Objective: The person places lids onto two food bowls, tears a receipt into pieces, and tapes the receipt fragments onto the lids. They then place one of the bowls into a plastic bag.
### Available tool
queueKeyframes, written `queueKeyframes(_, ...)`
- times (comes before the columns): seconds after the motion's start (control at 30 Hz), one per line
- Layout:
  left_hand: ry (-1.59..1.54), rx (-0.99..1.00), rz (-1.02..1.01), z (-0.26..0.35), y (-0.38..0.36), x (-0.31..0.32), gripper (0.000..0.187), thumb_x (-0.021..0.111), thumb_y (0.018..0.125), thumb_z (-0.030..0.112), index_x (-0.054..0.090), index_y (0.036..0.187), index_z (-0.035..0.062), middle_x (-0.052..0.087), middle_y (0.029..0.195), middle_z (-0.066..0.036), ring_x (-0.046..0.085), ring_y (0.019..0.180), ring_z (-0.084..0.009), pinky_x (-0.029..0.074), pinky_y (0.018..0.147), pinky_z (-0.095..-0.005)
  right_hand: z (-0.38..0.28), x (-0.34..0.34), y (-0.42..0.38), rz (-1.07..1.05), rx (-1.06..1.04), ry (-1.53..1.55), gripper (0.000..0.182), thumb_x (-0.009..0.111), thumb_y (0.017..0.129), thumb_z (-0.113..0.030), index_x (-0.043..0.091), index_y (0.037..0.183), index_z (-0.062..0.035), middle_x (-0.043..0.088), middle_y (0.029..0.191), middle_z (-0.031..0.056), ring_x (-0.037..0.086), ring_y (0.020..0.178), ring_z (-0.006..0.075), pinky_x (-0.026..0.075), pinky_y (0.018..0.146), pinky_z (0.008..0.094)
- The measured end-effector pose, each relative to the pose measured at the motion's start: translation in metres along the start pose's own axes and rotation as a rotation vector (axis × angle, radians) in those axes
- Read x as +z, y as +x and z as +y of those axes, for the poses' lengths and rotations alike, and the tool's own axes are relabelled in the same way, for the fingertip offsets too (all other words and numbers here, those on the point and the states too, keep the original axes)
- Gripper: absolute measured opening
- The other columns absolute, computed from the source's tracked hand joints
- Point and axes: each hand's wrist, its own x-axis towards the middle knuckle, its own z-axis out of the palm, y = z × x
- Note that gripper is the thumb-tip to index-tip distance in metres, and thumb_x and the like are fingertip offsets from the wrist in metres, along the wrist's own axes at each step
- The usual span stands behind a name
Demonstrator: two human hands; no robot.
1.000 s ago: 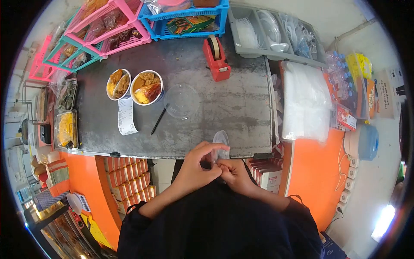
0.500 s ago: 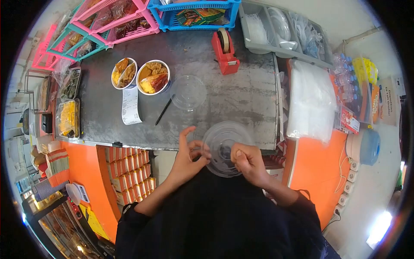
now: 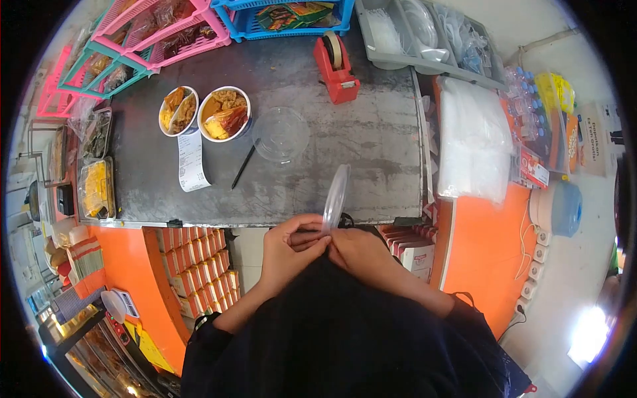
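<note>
A clear round plastic lid (image 3: 337,192) is tilted almost edge-on over the counter's front edge. My left hand (image 3: 292,249) has its fingers closed at the lid's lower left edge. On the lid's other side my right hand (image 3: 361,252) is closed, its fingertips at the lower rim. Another clear lid (image 3: 282,134) lies flat on the dark counter (image 3: 371,172). To its left stand two open white bowls of food, the larger (image 3: 225,114) beside the smaller (image 3: 178,111). A receipt (image 3: 192,162) and a black pen (image 3: 245,164) lie below them.
A red tape dispenser (image 3: 337,69) stands near the back. Behind are pink (image 3: 159,33) and blue (image 3: 282,20) baskets and a grey tray (image 3: 398,60) of utensils. White plastic bags (image 3: 474,142) lie at the right. Packed food boxes (image 3: 97,189) sit at the left.
The held lid has turned from facing the camera to nearly edge-on. My hands have come together at its lower edge. The view has shifted slightly.
</note>
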Motion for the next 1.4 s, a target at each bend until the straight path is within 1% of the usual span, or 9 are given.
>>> queueKeyframes(0.07,0.063,0.015,0.095,0.003,0.002,0.003,0.032,0.065,0.076,0.000,0.055,0.106,-0.0028,0.059,0.098,-0.010,0.060,0.092,-0.0167,0.050,0.080,-0.0255,-0.002,-0.003,0.004,0.025,-0.002,0.044,0.014,0.057,0.077,-0.015,0.050,0.080,-0.0030,0.056,0.073,0.0163,0.056,0.067,0.0341,0.045,0.061,0.0429)
queueKeyframes(0.3,0.125,0.011,0.031,0.008,0.000,-0.002,0.036,0.064,0.077,0.000,0.054,0.112,-0.0031,0.059,0.100,-0.010,0.060,0.094,-0.0180,0.050,0.080,-0.0270,-0.003,0.004,0.007,0.096,-0.001,0.333,0.013,0.055,0.078,-0.012,0.048,0.078,-0.0014,0.054,0.073,0.0178,0.055,0.071,0.0372,0.044,0.061,0.0428)
queueKeyframes(0.83,0.092,0.045,0.000,0.008,0.004,-0.010,0.037,0.063,0.077,-0.003,0.054,0.113,-0.0038,0.057,0.104,-0.012,0.059,0.095,-0.0183,0.050,0.080,-0.0272,-0.002,0.003,0.014,0.080,-0.080,0.453,0.014,0.053,0.079,-0.007,0.049,0.091,0.0002,0.055,0.081,0.0193,0.054,0.078,0.0391,0.043,0.065,0.0423)
queueKeyframes(0.93,0.132,0.062,-0.004,0.005,0.005,-0.012,0.035,0.063,0.077,-0.002,0.056,0.111,-0.0035,0.057,0.103,-0.012,0.060,0.093,-0.0177,0.051,0.079,-0.0270,0.003,0.001,0.015,0.043,-0.149,0.523,0.014,0.053,0.079,-0.006,0.047,0.089,0.0007,0.055,0.079,0.0193,0.053,0.075,0.0393,0.043,0.063,0.0413)
queueKeyframes(1.03,0.185,0.070,0.018,0.004,0.006,-0.007,0.033,0.062,0.076,-0.003,0.057,0.109,-0.0030,0.058,0.102,-0.012,0.061,0.090,-0.0173,0.051,0.077,-0.0266,0.006,0.007,0.011,-0.002,-0.021,0.529,0.011,0.053,0.078,-0.006,0.046,0.083,0.0008,0.052,0.071,0.0190,0.050,0.065,0.0380,0.041,0.058,0.0387)
queueKeyframes(1.13,0.191,0.064,0.043,0.001,0.009,-0.004,0.033,0.060,0.076,-0.003,0.057,0.109,-0.0030,0.059,0.099,-0.012,0.061,0.087,-0.0170,0.052,0.075,-0.0262,0.002,0.011,0.014,0.058,0.093,0.548,0.013,0.055,0.076,-0.007,0.044,0.074,0.0013,0.047,0.061,0.0170,0.045,0.053,0.0314,0.038,0.052,0.0345)
queueKeyframes(1.2,0.174,0.060,0.056,0.002,0.011,-0.003,0.033,0.059,0.076,-0.003,0.058,0.109,-0.0032,0.059,0.097,-0.012,0.062,0.086,-0.0169,0.052,0.074,-0.0259,0.002,0.012,0.015,0.104,0.141,0.557,0.017,0.056,0.074,-0.008,0.043,0.069,0.0020,0.042,0.055,0.0142,0.039,0.047,0.0199,0.036,0.048,0.0311)
queueKeyframes(1.3,0.205,-0.016,0.048,0.005,0.015,-0.001,0.030,0.057,0.076,-0.003,0.059,0.106,-0.0046,0.060,0.092,-0.012,0.062,0.085,-0.0162,0.052,0.074,-0.0251,0.001,0.013,0.014,0.118,0.222,0.606,0.018,0.055,0.073,-0.007,0.041,0.067,0.0024,0.038,0.054,0.0110,0.034,0.050,0.0113,0.034,0.048,0.0291)
queueKeyframes(1.4,0.272,0.125,0.031,0.005,0.014,0.001,0.028,0.058,0.076,-0.001,0.060,0.104,-0.0056,0.060,0.085,-0.010,0.062,0.081,-0.0150,0.052,0.071,-0.0243,0.002,0.011,0.010,0.084,0.253,0.654,0.017,0.054,0.073,-0.006,0.041,0.066,0.0018,0.035,0.054,0.0086,0.032,0.053,0.0088,0.032,0.047,0.0278)
